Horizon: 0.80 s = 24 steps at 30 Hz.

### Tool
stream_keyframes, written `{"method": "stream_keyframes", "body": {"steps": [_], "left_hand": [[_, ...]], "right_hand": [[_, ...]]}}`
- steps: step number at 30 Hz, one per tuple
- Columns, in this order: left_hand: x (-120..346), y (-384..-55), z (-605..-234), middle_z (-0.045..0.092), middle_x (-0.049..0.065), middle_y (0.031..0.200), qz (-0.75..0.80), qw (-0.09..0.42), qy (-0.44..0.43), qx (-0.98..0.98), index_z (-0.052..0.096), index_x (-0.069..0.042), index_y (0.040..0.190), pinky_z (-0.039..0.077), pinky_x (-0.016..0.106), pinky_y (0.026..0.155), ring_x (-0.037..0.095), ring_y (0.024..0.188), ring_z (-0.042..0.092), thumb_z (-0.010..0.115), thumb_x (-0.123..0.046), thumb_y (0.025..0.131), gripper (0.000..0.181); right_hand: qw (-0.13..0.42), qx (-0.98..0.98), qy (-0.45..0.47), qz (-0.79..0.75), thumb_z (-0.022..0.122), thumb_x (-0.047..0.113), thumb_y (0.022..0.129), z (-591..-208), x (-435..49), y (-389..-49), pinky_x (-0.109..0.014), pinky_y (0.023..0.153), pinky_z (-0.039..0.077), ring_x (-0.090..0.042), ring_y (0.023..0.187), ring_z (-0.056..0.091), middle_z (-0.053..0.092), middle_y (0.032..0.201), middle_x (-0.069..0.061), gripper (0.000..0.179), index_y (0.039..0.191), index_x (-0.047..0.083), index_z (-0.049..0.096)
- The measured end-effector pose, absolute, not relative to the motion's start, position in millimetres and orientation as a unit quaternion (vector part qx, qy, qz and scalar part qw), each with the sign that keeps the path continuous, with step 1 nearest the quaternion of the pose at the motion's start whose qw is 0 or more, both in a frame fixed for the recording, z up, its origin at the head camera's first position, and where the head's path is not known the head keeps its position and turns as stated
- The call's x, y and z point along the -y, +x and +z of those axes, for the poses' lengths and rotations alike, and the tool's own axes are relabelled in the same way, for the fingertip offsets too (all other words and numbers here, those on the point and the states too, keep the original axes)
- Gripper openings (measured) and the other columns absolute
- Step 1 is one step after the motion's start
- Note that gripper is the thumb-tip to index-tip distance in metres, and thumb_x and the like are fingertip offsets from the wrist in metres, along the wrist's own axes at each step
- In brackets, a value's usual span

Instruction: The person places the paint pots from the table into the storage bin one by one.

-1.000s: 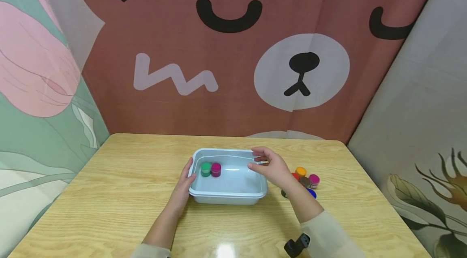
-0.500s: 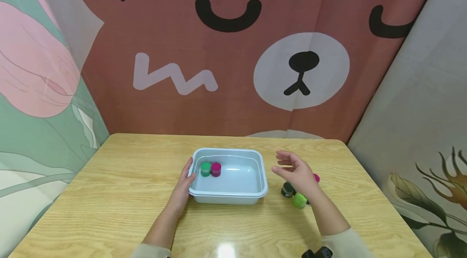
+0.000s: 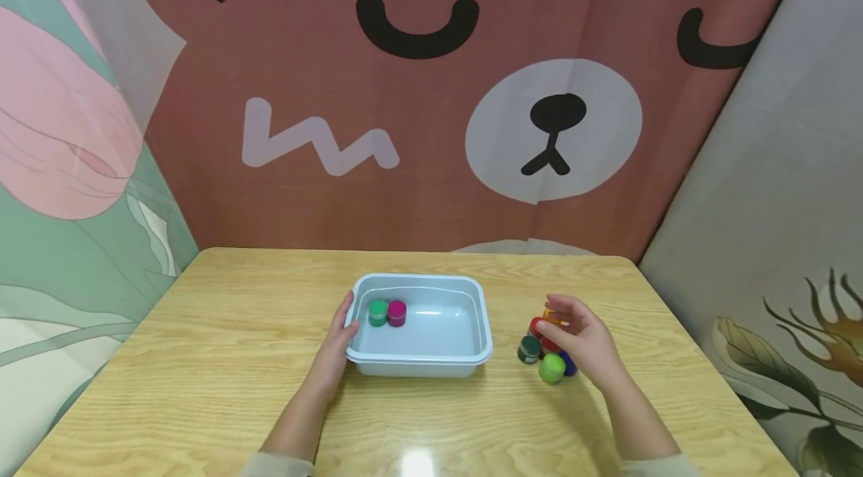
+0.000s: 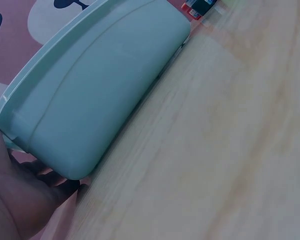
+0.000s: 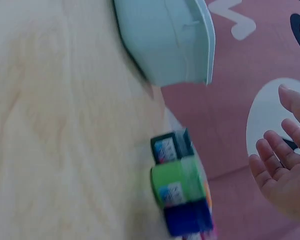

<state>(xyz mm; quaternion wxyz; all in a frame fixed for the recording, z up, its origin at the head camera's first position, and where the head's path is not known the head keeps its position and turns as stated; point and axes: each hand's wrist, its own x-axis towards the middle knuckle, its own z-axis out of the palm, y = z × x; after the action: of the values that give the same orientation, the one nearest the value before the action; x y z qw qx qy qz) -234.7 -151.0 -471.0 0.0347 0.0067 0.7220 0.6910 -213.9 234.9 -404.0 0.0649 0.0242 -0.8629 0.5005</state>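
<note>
A pale blue plastic tub [image 3: 419,360] stands on the table, and my left hand [image 3: 330,353] holds its left end, thumb over the rim and fingers outside below it. Inside the tub, a green jar [image 3: 378,312] and a magenta jar [image 3: 396,313] sit side by side at the left. My right hand [image 3: 585,338] hovers over a cluster of small paint jars, fingers loosely bent and holding nothing. Among them are a dark green jar [image 3: 529,349], a lime jar [image 3: 551,368], a blue jar [image 5: 188,218], a red jar [image 3: 536,326] and an orange jar [image 3: 553,316]. The hand partly covers the cluster.
The wooden table [image 3: 236,342] reaches back to a brown curtain [image 3: 323,215] with a bear print. A patterned curtain [image 3: 755,252] hangs at the right. The jars stand close together, a short distance right of the tub.
My right hand has moved from above the tub's right edge, rightward and down to the jar cluster. My left hand, the tub and the two jars in it have stayed in place.
</note>
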Motion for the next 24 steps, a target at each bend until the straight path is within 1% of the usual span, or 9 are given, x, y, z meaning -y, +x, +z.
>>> {"method": "stream_keyframes", "body": {"steps": [3,5,8,10,11,13,21,23,24], "left_hand": [[151.2,-234.7,-471.1,0.002,0.006,0.167,0.690,0.036,0.006,-0.723,0.011,-0.029,0.159,-0.002,0.066,0.118,0.036,0.153,-0.005,0.032,-0.026,0.105,0.058],[151.3,-234.7,-471.1,0.002,0.006,0.167,0.690,0.038,0.006,-0.723,0.011,-0.030,0.159,-0.002,0.066,0.118,0.036,0.153,-0.005,0.032,-0.026,0.105,0.058],[151.4,-234.9,-471.1,0.002,0.007,0.167,0.689,0.037,0.007,-0.724,0.010,-0.029,0.159,-0.002,0.066,0.118,0.036,0.153,-0.005,0.031,-0.027,0.105,0.058],[151.4,-235.1,-470.8,0.002,0.006,0.167,0.689,0.037,0.005,-0.724,0.011,-0.030,0.158,-0.002,0.066,0.118,0.036,0.153,-0.005,0.032,-0.027,0.105,0.058],[151.4,-234.9,-470.7,0.002,0.006,0.167,0.688,0.037,0.004,-0.724,0.011,-0.030,0.158,-0.001,0.066,0.118,0.036,0.153,-0.005,0.032,-0.028,0.105,0.058],[151.6,-234.8,-470.4,0.002,0.005,0.167,0.687,0.038,0.003,-0.725,0.011,-0.031,0.158,-0.002,0.066,0.118,0.036,0.153,-0.005,0.032,-0.028,0.105,0.058],[151.9,-234.6,-470.5,0.002,0.005,0.167,0.684,0.038,0.003,-0.729,0.010,-0.030,0.158,-0.002,0.066,0.118,0.036,0.153,-0.005,0.032,-0.028,0.105,0.058],[151.5,-234.9,-470.6,0.002,0.005,0.167,0.684,0.037,0.003,-0.728,0.010,-0.030,0.158,-0.002,0.066,0.118,0.036,0.153,-0.005,0.032,-0.028,0.105,0.058],[151.3,-235.0,-470.7,0.003,0.005,0.167,0.685,0.037,0.002,-0.728,0.011,-0.030,0.158,-0.002,0.066,0.118,0.036,0.153,-0.005,0.032,-0.028,0.104,0.058]], "right_hand": [[0.058,0.867,0.010,0.494,0.068,0.029,0.092,-409.2,-243.1,-210.2,-0.005,0.086,0.045,-0.026,0.122,0.056,0.055,0.138,-0.016,0.054,0.138,0.008,0.050],[0.058,0.872,0.004,0.485,0.067,0.029,0.093,-413.2,-248.5,-208.1,-0.005,0.086,0.044,-0.025,0.122,0.056,0.054,0.139,-0.016,0.055,0.139,0.007,0.049],[0.063,0.878,-0.003,0.474,0.068,0.028,0.093,-418.5,-255.4,-205.9,-0.006,0.086,0.043,-0.008,0.114,0.056,0.054,0.139,-0.016,0.055,0.140,0.006,0.049],[0.066,0.882,-0.006,0.467,0.068,0.028,0.092,-421.3,-258.9,-204.6,-0.006,0.086,0.043,0.005,0.108,0.051,0.055,0.139,-0.016,0.056,0.139,0.006,0.049],[0.065,0.882,-0.008,0.467,0.069,0.028,0.092,-422.7,-260.5,-203.9,-0.006,0.086,0.043,0.009,0.105,0.049,0.055,0.139,-0.016,0.056,0.140,0.006,0.049],[0.062,0.881,-0.011,0.469,0.069,0.028,0.092,-426.0,-263.4,-202.3,-0.006,0.085,0.044,0.013,0.102,0.047,0.055,0.139,-0.016,0.057,0.140,0.005,0.049],[0.051,0.881,-0.015,0.470,0.071,0.027,0.091,-440.1,-275.7,-198.9,-0.010,0.085,0.046,0.012,0.103,0.049,0.054,0.140,-0.017,0.056,0.138,0.004,0.051],[0.044,0.883,-0.018,0.466,0.070,0.028,0.091,-442.8,-278.9,-198.9,-0.011,0.085,0.047,0.008,0.105,0.051,0.055,0.140,-0.016,0.056,0.138,0.005,0.051],[0.040,0.885,-0.021,0.464,0.070,0.029,0.091,-444.1,-280.2,-198.8,-0.012,0.086,0.047,0.004,0.108,0.052,0.055,0.139,-0.016,0.057,0.138,0.005,0.051]]}}
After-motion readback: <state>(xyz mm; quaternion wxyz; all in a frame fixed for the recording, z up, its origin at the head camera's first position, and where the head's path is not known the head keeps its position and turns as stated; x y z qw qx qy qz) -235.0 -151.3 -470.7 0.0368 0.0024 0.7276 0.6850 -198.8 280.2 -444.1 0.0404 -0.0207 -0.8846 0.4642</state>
